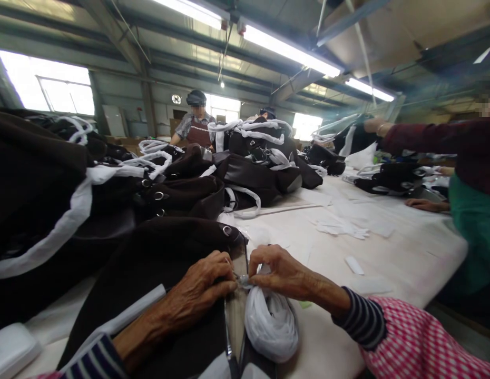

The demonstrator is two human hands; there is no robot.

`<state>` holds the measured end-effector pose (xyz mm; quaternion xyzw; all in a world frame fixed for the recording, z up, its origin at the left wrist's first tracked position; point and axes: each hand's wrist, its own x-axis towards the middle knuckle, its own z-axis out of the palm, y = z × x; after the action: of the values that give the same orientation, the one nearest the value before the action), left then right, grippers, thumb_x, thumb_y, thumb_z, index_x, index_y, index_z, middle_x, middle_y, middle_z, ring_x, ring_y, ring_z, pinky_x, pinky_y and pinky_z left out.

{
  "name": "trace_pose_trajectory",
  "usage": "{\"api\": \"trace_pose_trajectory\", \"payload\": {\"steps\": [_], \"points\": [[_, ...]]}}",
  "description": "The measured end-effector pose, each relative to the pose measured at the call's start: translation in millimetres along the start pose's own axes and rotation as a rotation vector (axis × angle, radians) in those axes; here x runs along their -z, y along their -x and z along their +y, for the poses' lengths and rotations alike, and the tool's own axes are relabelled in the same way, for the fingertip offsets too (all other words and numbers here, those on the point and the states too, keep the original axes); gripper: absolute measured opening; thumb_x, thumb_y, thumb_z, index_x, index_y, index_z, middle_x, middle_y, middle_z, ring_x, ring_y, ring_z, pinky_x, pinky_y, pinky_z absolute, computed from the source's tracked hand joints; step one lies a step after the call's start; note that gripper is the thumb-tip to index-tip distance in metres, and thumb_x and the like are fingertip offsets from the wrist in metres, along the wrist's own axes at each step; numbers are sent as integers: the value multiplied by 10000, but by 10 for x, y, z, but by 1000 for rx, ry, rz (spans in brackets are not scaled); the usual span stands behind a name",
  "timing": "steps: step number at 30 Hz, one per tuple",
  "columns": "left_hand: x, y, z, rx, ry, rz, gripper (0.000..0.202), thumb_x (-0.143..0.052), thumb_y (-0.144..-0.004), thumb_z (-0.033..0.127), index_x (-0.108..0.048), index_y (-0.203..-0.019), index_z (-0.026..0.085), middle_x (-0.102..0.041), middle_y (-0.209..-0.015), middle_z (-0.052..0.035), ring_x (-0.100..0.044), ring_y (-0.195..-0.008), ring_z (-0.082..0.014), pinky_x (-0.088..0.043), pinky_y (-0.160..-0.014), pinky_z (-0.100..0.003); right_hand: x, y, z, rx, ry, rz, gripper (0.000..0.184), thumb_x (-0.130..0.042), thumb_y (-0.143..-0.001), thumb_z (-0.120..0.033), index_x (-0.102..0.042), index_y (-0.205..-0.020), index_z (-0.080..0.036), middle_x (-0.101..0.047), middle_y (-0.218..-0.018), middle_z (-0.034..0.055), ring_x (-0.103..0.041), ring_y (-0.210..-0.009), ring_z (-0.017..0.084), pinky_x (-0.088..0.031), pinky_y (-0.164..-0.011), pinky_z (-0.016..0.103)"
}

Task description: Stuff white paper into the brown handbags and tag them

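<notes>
A dark brown bag [162, 263] lies in front of me, its zipper [228, 331] open along a beige inner strip. My left hand [203, 284] rests over the bag with thumb and fingers pinched together at the opening. Opposite it, my right hand [278, 271] is closed in a pinch on a small whitish wrapped piece [244, 281] between the two hands. The left fingertips meet the near side of that piece; what exactly they grip is too small to make out. Just below my right hand sits a rounded bundle of white wrapping [272, 323].
Dark bags [248, 176] with white-wrapped handles are heaped on the left and ahead. Paper scraps [340, 226] lie on the pale table [419, 252]. At the right a co-worker's sleeve [422, 137] reaches over more bags. Another person [199, 126] stands behind the heap.
</notes>
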<state>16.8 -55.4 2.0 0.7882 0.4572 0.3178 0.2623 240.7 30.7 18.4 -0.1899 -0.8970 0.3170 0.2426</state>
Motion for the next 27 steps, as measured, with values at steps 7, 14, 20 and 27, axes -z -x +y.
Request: {"api": "trace_pose_trajectory", "payload": {"steps": [7, 14, 20, 27], "points": [[18, -15, -24, 15, 81, 36, 266, -558, -947, 335, -601, -734, 182, -555, -856, -10, -522, -865, -197, -379, -778, -324, 56, -127, -190, 2, 274, -156, 130, -718, -761, -66, -686, -752, -192, -695, -812, -3, -611, -811, 169, -420, -798, 282], [23, -25, -1, 37, 103, 60, 267, -563, -928, 341, -569, -714, 180, -539, -821, -3, -517, -826, -187, -369, -743, -315, 123, -148, -239, -24, 268, -213, 84, -706, -810, -112, -694, -786, -191, -659, -767, -14, -579, -748, 150, -402, -727, 257], [15, -14, -33, 46, 112, 87, 227, -579, -911, 326, -606, -741, 178, -562, -841, -3, -527, -837, -187, -366, -756, -316, 149, -78, -233, 4, 309, -143, 106, -719, -821, -90, -688, -806, -191, -655, -840, 3, -589, -858, 174, -404, -795, 282], [17, -28, -9, 56, 173, 91, 245, -587, -903, 335, -611, -724, 169, -555, -843, -10, -534, -835, -189, -374, -763, -321, 2, -147, -113, -26, -175, 27, 69, -722, -787, -165, -679, -733, -172, -680, -790, 13, -609, -767, 171, -452, -742, 284]]}}
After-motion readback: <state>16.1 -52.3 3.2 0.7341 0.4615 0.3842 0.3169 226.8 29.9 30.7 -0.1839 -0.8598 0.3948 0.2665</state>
